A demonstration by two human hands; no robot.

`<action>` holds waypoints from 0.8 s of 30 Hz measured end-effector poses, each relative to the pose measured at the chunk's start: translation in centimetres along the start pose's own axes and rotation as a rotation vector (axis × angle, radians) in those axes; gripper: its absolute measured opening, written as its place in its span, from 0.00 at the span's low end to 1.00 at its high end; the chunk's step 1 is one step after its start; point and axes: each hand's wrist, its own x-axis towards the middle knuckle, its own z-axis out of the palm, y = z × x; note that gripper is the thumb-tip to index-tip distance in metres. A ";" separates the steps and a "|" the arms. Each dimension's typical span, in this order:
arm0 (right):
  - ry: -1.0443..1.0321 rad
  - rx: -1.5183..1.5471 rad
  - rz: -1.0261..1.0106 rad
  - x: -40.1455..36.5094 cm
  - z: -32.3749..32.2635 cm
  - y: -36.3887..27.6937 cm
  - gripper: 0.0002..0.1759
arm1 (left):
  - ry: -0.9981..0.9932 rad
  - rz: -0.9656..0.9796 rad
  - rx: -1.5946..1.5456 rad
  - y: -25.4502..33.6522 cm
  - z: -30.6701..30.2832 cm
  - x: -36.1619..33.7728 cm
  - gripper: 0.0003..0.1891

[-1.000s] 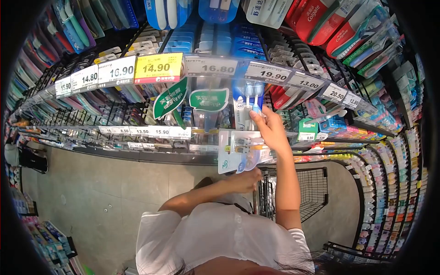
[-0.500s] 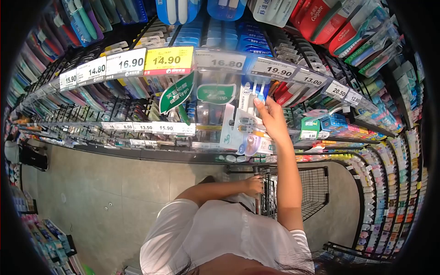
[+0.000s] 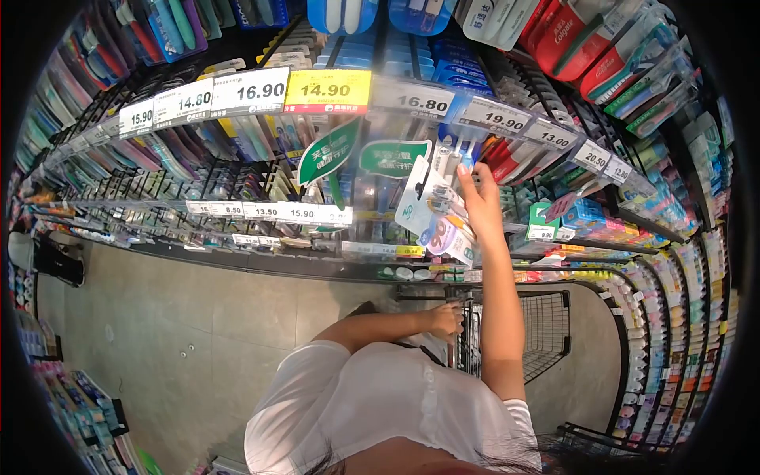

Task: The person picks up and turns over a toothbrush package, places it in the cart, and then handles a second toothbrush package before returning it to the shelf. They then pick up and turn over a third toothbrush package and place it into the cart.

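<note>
My right hand point(image 3: 483, 202) is raised at the shelf, its fingers closed on a toothbrush pack point(image 3: 453, 170) with white and blue brushes. Next to that hand, on its left, a tilted pale card pack point(image 3: 416, 207) overlaps a pack with a purple round figure point(image 3: 450, 240); whether the hand also bears these is unclear. Low in the view, my left hand point(image 3: 448, 320) is wrapped round the handle of the shopping cart point(image 3: 545, 324). Green leaf-shaped signs point(image 3: 396, 157) stand left of the packs, under the price strip.
Shelves of hanging toothbrush packs curve across the view, with a price rail point(image 3: 261, 93) in front. Red Colgate packs point(image 3: 566, 39) hang at the upper right. Round the right side runs a curved shelf point(image 3: 665, 348). Grey floor point(image 3: 198, 317) lies below; a black object point(image 3: 59, 257) is at the far left.
The shelf has shifted right and slightly down in the view. My right hand and the packs have moved slightly right, and the pale card pack is more tilted. My left hand remains on the cart handle.
</note>
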 end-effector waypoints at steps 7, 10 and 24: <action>0.254 -0.010 0.228 -3.2 -0.8 -4.3 0.22 | 0.042 0.089 0.003 -0.2 1.0 -0.8 0.20; 0.290 -0.064 0.235 -4.2 -1.1 -4.4 0.20 | -0.023 0.111 -0.010 0.2 0.2 -1.1 0.19; -0.126 -0.041 0.558 -22.0 3.5 -1.5 0.25 | -0.066 0.180 -0.006 1.2 0.7 -6.7 0.17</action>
